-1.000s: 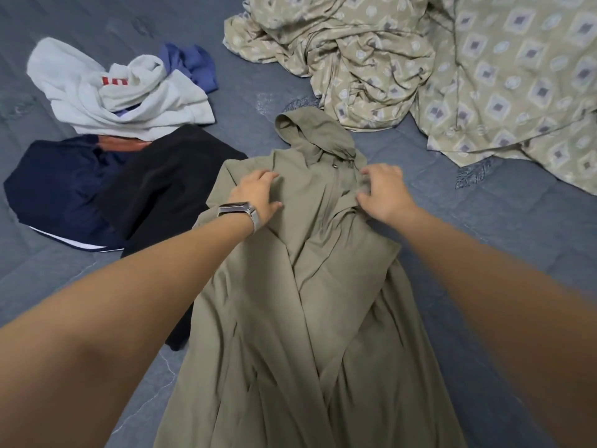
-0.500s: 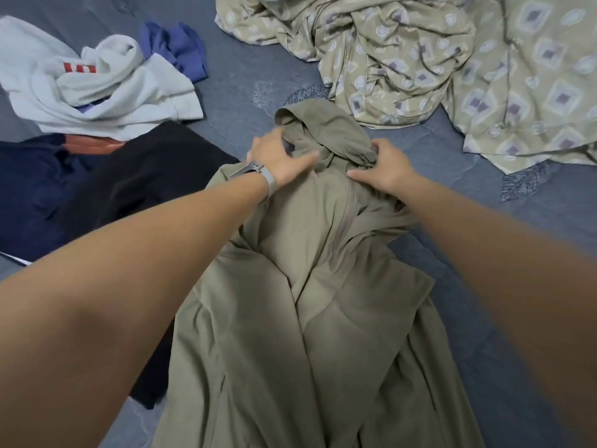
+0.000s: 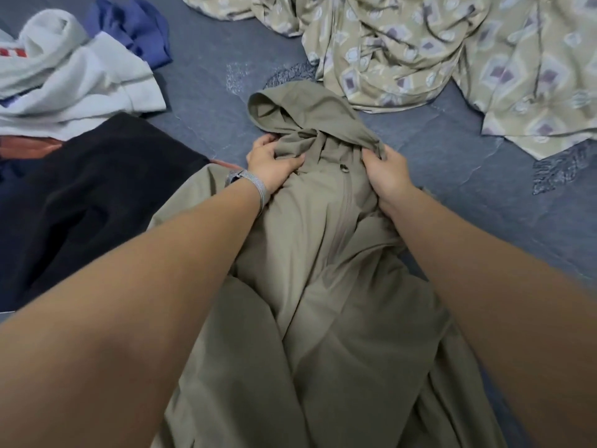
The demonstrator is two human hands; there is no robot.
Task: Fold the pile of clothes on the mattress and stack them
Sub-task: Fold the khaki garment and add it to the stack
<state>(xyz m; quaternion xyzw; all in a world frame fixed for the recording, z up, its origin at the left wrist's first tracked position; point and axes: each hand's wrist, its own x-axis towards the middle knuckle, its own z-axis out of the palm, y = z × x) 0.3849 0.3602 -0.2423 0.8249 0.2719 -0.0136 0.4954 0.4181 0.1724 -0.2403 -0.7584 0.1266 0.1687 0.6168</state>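
both hands are working at the neck of an olive hooded coat (image 3: pixel 323 253) that is lying lengthwise down the middle of the mattress (image 3: pixel 206 59). left hand (image 3: pixel 269 164), wearing a mesh watch band (image 3: pixel 255 185) on its wrist, is gripping a fold of cloth at the left side of the collar, fingers curling round it and thumb lying across the front. right hand (image 3: pixel 386 173) is pinching the cloth where the hood (image 3: pixel 303 111) is joining the right shoulder, fingers closing on a small bunch of fabric. hood is lying open toward the far edge of the mattress, its tip near a patterned sheet (image 3: pixel 452 53) that is sprawling over the far right corner. coat's skirt is spreading toward the near edge, between the two forearms. along the left edge a black garment (image 3: pixel 97 195) is lying just beside the coat, partly under its left shoulder. beyond it, toward the far left corner, a white top (image 3: pixel 77 88) and a blue cloth (image 3: pixel 139 30) are sitting crumpled together.
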